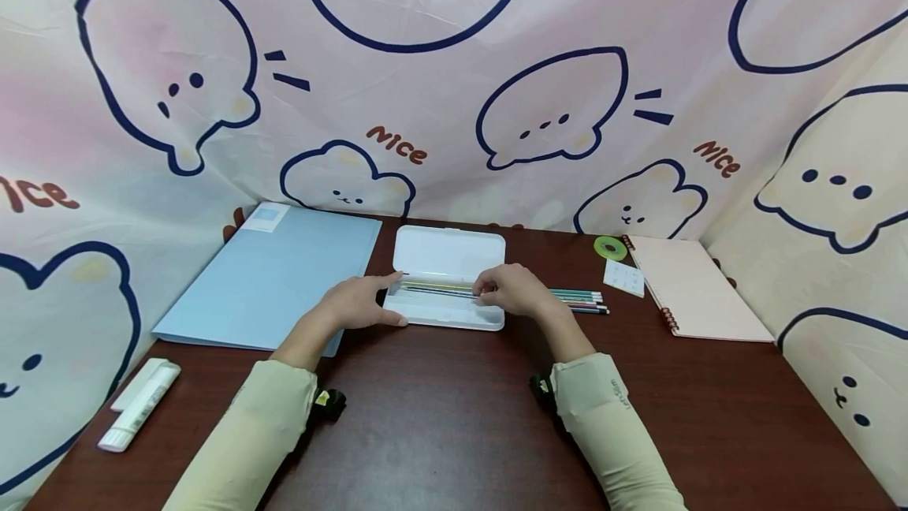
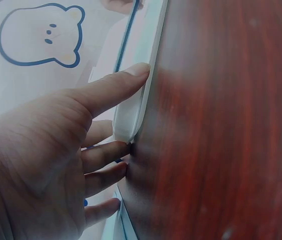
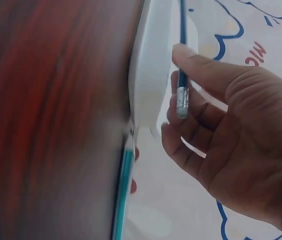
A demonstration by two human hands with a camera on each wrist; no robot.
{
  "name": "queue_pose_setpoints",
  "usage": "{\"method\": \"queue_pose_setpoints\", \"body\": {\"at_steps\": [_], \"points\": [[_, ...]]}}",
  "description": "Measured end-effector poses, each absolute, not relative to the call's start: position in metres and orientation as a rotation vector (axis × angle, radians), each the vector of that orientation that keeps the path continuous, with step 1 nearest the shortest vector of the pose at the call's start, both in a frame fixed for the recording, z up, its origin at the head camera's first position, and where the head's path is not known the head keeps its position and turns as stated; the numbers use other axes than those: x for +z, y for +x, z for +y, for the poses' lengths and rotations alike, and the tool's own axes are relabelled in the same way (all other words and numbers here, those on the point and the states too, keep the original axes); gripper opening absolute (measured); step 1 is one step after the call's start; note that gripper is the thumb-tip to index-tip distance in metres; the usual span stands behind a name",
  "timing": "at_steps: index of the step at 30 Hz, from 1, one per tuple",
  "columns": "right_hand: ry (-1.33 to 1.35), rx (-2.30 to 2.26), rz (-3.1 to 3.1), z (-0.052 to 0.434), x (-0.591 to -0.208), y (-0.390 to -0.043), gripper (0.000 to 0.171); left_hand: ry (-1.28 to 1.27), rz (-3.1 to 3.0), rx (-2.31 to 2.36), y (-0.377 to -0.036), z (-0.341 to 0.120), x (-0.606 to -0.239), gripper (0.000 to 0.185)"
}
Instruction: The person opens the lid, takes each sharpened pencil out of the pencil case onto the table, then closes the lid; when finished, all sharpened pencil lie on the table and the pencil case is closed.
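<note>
— What did the right hand (image 3: 231,130) have hold of?

— A blue pencil (image 3: 182,60), pinched near its eraser end between thumb and fingers (image 3: 201,70); the shaft ran away from the hand over the open white pencil case (image 1: 447,314), and its far end seemed to be low in the tray, though I could not tell whether it touched the bottom.

— And the left hand (image 1: 358,304)?

— It lay with straight fingers at the left end of the case; the thumb (image 2: 115,87) pressed along the near rim, and the other fingers rested on the table beside the corner; it gripped nothing.

— How would the pencil handle?

— Light and stiff, I judged; smooth paint, so a pinch near the metal band or mid-shaft looked the surest place; the point could snap if knocked. The case looked like thin, light plastic that would slide on the polished wood unless steadied.

— What lay further out?

— More pencils (image 1: 578,300) lay on the brown table (image 1: 454,416) just right of the case; beyond them a white card (image 1: 624,277), a green tape roll (image 1: 610,247) and a pink spiral notebook (image 1: 698,290); a blue folder (image 1: 277,274) sat to the left of the case, and a white tube (image 1: 138,404) lay near the table's left edge.
</note>
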State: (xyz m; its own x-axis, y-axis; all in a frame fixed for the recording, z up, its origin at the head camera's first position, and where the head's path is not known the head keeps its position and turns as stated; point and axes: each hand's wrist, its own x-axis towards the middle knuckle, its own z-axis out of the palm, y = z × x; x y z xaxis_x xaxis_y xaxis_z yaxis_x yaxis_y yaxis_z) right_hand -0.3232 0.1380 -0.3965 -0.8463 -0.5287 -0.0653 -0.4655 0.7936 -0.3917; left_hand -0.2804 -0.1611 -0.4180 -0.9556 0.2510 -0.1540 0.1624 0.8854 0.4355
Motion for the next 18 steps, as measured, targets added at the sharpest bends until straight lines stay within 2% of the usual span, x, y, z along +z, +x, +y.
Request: {"method": "queue_pose_setpoints", "body": {"at_steps": [9, 18], "points": [[-0.726, -0.661, 2.851, 0.175, -0.39, -0.325, 0.018, 0.336, 2.852, 0.62, -0.279, -0.162, -0.416, 0.095], [-0.662, -0.716, 2.911, 0.218, -0.386, -0.323, 0.018, 0.333, 2.846, 0.626, -0.28, -0.161, -0.418, 0.095]]}}
